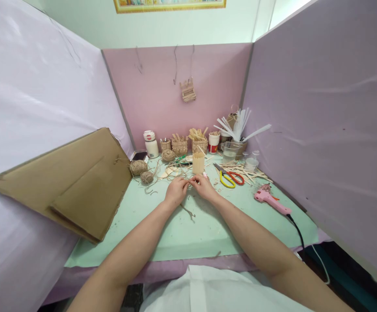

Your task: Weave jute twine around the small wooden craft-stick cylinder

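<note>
My left hand [176, 190] and my right hand [203, 187] meet over the middle of the table, thumbs and fingertips pinched together. Between them they hold a thin strand of brown twine [188, 211], whose loose end trails onto the green cloth below my left hand; the part within the fingers is mostly hidden. Just beyond my fingers stands a small upright cup made of pale wooden sticks [198, 163]. Scissors [229, 175] with yellow and red handles lie to the right of my right hand. Balls of twine [138, 167] sit to the left.
A pink glue gun [272, 202] with a black cord lies at the right. Flat wooden sticks [248, 172] are scattered behind it. Stick-filled baskets [179, 146], a white bottle [151, 144] and a paper cup [213, 143] line the back. Folded cardboard [77, 186] leans at the left.
</note>
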`<state>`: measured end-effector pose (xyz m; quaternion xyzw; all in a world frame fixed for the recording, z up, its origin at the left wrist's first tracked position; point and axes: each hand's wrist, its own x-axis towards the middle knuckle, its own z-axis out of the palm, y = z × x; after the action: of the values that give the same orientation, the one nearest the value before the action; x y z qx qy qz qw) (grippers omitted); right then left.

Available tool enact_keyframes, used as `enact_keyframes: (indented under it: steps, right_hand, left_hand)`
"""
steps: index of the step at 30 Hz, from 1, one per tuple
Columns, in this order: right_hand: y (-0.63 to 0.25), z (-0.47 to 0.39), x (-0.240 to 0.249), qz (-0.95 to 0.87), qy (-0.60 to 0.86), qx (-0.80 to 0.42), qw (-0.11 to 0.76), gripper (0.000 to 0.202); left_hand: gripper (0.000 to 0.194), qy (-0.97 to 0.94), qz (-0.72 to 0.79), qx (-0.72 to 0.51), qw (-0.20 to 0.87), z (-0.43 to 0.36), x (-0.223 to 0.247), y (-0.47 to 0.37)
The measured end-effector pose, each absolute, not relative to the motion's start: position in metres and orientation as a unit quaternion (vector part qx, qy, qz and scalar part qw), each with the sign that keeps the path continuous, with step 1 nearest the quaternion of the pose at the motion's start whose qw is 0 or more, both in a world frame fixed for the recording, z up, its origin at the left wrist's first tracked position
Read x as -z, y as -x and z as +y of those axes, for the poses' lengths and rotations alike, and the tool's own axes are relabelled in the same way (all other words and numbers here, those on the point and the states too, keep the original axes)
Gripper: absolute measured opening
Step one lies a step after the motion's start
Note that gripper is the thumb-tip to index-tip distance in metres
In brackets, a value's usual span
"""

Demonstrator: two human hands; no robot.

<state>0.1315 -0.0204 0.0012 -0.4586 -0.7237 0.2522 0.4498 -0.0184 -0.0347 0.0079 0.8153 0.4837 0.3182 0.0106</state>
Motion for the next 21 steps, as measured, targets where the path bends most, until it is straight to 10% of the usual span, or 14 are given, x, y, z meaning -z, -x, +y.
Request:
enact_keyframes:
  steps: [21]
  right_hand:
    - [-0.1280, -0.0200, 0.0065, -0.719, 0.492, -0.172, 0.459, 0.011]
  left_hand:
    - [0.023, -0.812, 0.480, -0.328, -0.061, -0.0388, -0.0102, 0.0097]
